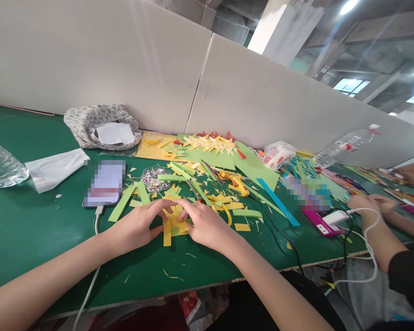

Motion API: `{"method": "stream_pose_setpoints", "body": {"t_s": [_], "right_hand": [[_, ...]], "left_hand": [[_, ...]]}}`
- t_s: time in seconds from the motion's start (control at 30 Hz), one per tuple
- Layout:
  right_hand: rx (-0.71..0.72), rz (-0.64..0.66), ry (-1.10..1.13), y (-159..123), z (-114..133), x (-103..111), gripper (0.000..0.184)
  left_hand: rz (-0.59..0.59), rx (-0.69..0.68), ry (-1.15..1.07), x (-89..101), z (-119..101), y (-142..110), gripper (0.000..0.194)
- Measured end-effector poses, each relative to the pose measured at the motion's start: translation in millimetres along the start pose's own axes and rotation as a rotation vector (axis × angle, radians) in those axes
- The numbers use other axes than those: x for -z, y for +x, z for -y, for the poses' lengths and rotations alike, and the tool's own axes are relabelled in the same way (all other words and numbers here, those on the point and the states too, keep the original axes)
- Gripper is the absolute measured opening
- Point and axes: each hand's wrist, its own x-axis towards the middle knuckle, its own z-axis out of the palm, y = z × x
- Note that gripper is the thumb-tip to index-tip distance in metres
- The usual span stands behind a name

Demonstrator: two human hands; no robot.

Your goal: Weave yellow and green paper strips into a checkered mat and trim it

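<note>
My left hand (138, 225) and my right hand (205, 225) rest on the green table (27, 220), fingertips meeting over a small weave of yellow and green paper strips (172, 223). Both hands pinch and press the strips flat; one yellow strip sticks out toward me. Loose green strips (124, 204) lie just left of the weave. Yellow-handled scissors (222, 207) lie right behind my right hand.
A phone (105, 184) on a white cable, a dish of googly eyes (153, 178), a water bottle (0, 168), a tissue (55, 168) and a cloth bag (101, 126) sit to the left and behind. Paper scraps and sheets cover the middle. Another person's hands (369, 204) work at the right.
</note>
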Motion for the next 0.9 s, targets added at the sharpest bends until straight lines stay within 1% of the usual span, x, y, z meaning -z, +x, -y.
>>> {"method": "stream_pose_setpoints", "body": {"t_s": [0.1, 0.2, 0.3, 0.37, 0.43, 0.5, 0.57, 0.6, 0.67, 0.73, 0.8, 0.9], "right_hand": [[-0.001, 0.014, -0.012, 0, 2, 3, 0.067], [-0.007, 0.048, -0.015, -3, 4, 9, 0.069], [-0.009, 0.068, -0.008, -4, 4, 14, 0.075], [-0.019, 0.057, 0.026, -3, 1, 16, 0.071], [-0.066, -0.004, 0.057, 0, -6, 17, 0.056], [-0.173, -0.144, 0.015, 3, -18, 19, 0.036], [-0.315, -0.299, -0.136, 6, -33, 20, 0.020], [-0.374, -0.340, -0.223, 6, -40, 20, 0.016], [-0.438, -0.329, -0.321, 7, -53, 19, 0.024], [-0.456, -0.296, -0.333, 7, -61, 16, 0.027], [-0.460, -0.311, -0.298, 8, -65, 15, 0.023], [-0.456, -0.393, -0.210, 10, -65, 15, 0.011]], "left_hand": [[0.025, -0.032, 0.084, 2.2, -1, -1, 0.042], [0.088, -0.093, 0.221, 5.7, -4, -2, 0.032], [0.159, -0.142, 0.331, 9.4, -8, -1, 0.030], [0.179, -0.172, 0.361, 10.8, -10, -1, 0.030], [0.184, -0.204, 0.380, 11.0, -11, 0, 0.029], [0.183, -0.226, 0.395, 10.5, -11, 0, 0.029], [0.171, -0.245, 0.391, 10.1, -11, 0, 0.027], [0.160, -0.252, 0.379, 10.4, -11, 0, 0.026], [0.142, -0.257, 0.334, 12.2, -13, 0, 0.023], [0.139, -0.241, 0.274, 15.6, -15, 0, 0.025], [0.148, -0.203, 0.220, 19.3, -17, 0, 0.028], [0.162, -0.123, 0.174, 21.3, -17, 1, 0.029]]}}
